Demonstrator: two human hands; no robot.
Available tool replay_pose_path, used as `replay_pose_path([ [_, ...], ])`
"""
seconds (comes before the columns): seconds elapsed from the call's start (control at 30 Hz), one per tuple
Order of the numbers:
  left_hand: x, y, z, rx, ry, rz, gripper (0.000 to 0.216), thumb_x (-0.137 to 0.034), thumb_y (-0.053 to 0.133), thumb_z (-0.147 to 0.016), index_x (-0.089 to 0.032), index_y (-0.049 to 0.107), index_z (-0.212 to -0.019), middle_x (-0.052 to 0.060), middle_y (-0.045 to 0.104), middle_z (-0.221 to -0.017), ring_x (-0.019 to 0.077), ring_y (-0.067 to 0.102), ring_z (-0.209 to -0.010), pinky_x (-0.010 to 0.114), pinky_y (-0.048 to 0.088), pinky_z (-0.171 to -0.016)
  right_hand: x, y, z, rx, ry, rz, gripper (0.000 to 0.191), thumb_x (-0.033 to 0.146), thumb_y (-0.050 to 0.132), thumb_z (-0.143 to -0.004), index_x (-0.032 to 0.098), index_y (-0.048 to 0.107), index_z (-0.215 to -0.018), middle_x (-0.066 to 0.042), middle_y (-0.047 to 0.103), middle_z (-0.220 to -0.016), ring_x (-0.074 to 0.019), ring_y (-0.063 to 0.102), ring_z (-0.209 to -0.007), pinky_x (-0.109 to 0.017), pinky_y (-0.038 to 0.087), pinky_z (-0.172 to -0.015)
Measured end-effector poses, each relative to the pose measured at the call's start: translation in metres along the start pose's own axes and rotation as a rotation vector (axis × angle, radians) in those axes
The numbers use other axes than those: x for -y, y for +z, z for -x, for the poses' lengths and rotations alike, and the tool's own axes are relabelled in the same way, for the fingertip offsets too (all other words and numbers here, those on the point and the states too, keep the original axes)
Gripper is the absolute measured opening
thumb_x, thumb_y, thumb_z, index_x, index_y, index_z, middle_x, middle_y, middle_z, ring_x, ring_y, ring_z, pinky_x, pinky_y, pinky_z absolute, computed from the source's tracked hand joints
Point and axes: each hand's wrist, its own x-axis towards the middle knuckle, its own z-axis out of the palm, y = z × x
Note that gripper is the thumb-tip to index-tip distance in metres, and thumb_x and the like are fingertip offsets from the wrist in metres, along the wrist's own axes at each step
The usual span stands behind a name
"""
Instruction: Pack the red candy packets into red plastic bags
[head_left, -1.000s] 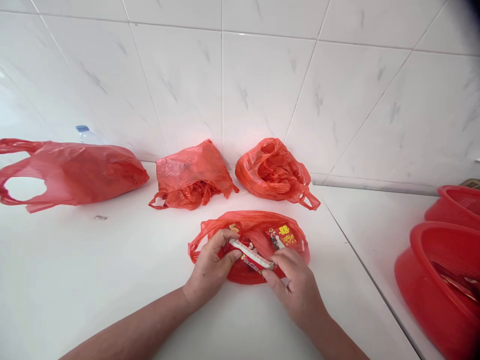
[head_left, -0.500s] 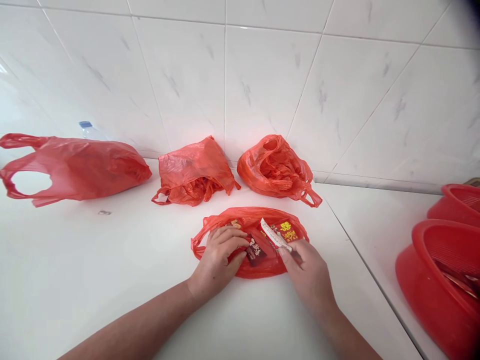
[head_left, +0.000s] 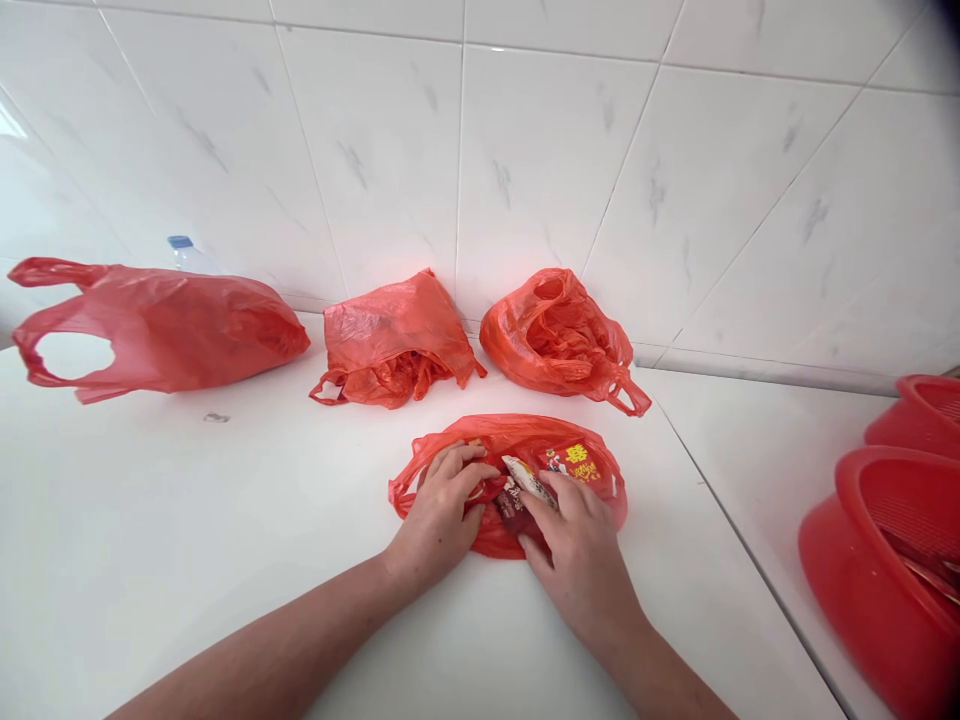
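A red plastic bag point(head_left: 517, 430) lies spread open on the white table, with several small packets inside. My left hand point(head_left: 439, 505) is at its left side, fingers bent and closed around a red packet point(head_left: 486, 488) that they mostly cover. In the middle of the bag, my right hand point(head_left: 581, 545) has thumb and fingers closed about a narrow white packet point(head_left: 529, 483). Under that lies a dark brown packet point(head_left: 512, 508) with pale writing. A red packet with yellow characters point(head_left: 576, 460) rests at the bag's right, beyond my right fingers.
Along the tiled wall point(head_left: 555, 150) are three more red bags: one lying at left point(head_left: 187, 330), one in the middle point(head_left: 397, 335), one at right point(head_left: 559, 335). A blue-capped bottle point(head_left: 181, 250) stands behind the left bag. Red plastic baskets point(head_left: 847, 560) stand at the right.
My right hand has moved left with the white packet, bringing it over the dark brown packet near my left fingers. My left hand stays in about the same place.
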Motion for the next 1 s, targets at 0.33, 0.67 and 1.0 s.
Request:
replay_pose_path([
  [0.33,-0.004,-0.001,0.001,0.011,-0.014,-0.011,0.058,0.007,0.042,-0.066,-0.025,0.056,-0.112,0.006,0.05,-0.129,0.0232,0.043,-0.125,0.044,0.041,-0.104,-0.006,0.005,0.001,-0.022,0.028,-0.004,0.03,0.016,0.066,-0.076,0.019,0.064,-0.105,-0.012,0.058,-0.116,-0.0315,0.049,-0.114,-0.05,0.046,-0.091],
  [0.67,-0.005,-0.004,0.001,0.037,-0.035,-0.016,0.058,0.007,0.04,-0.068,-0.024,0.054,-0.115,0.007,0.049,-0.132,0.0236,0.044,-0.125,0.045,0.042,-0.103,-0.01,0.012,0.004,-0.057,0.049,-0.096,0.01,0.014,0.067,-0.074,0.019,0.063,-0.081,-0.01,0.057,-0.115,-0.031,0.046,-0.117,-0.051,0.044,-0.093],
  [1.0,-0.007,-0.004,0.0,0.046,-0.039,-0.007,0.058,0.007,0.042,-0.067,-0.024,0.054,-0.115,0.007,0.049,-0.131,0.0228,0.044,-0.125,0.044,0.043,-0.103,-0.014,0.011,0.003,-0.111,0.038,-0.173,0.009,0.015,0.069,-0.073,0.021,0.062,-0.074,-0.007,0.057,-0.109,-0.0297,0.049,-0.111,-0.049,0.045,-0.089],
])
